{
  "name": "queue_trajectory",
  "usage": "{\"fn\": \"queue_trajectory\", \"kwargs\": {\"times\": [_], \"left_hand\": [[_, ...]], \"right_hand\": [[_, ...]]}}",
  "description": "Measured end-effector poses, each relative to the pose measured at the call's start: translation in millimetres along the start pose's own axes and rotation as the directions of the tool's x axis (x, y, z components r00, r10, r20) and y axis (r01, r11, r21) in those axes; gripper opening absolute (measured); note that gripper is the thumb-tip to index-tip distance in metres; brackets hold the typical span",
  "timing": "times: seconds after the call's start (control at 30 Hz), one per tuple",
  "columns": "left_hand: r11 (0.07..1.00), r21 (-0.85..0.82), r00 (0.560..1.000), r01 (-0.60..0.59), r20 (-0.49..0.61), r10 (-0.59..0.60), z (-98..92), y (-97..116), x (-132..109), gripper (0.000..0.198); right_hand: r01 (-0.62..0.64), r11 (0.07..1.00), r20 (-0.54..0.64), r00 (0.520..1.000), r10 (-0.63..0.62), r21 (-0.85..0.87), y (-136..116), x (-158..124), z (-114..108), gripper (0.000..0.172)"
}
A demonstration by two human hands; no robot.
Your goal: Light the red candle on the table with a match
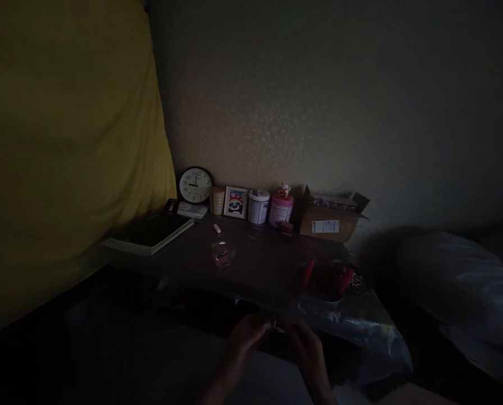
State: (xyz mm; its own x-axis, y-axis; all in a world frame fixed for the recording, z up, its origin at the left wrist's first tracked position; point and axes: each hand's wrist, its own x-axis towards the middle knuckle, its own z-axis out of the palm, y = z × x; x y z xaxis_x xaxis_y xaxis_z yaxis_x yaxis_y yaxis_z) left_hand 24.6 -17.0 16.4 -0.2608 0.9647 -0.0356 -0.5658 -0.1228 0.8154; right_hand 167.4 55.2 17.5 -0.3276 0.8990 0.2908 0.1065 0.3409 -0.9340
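Note:
In the dim light my left hand (pixel 248 333) and my right hand (pixel 307 344) are close together below the table's front edge. The fingers of both are bent inward and closed around small pale bits between them, too dark and small to make out. On the dark table (pixel 255 253), beyond my hands, lies a small clear packet with something pinkish (pixel 221 257) inside. A small white cylinder (pixel 216 228) rests behind it.
Along the wall stand a round clock (pixel 196 185), a framed panda picture (pixel 235 203), a white tin (pixel 259 207), a pink tub (pixel 281 211) and an open carton (pixel 328 221). A book (pixel 150 236) lies left; a tray with red items (pixel 325 286) sits right.

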Motion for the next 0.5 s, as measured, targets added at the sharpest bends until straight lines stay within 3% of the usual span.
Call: {"fn": "queue_trajectory", "kwargs": {"times": [0.23,0.5], "left_hand": [[0.994,0.105,1.000,-0.029,0.013,0.028,-4.0,-1.9,0.8,0.023],[0.974,0.222,0.999,-0.042,-0.024,0.049,-4.8,-5.0,2.7,0.026]], "right_hand": [[0.068,0.993,0.088,0.994,-0.059,-0.100,-10.1,-4.2,5.1,0.034],[0.082,0.984,0.010,0.997,-0.082,-0.160,-1.7,-3.1,1.7,0.031]]}}
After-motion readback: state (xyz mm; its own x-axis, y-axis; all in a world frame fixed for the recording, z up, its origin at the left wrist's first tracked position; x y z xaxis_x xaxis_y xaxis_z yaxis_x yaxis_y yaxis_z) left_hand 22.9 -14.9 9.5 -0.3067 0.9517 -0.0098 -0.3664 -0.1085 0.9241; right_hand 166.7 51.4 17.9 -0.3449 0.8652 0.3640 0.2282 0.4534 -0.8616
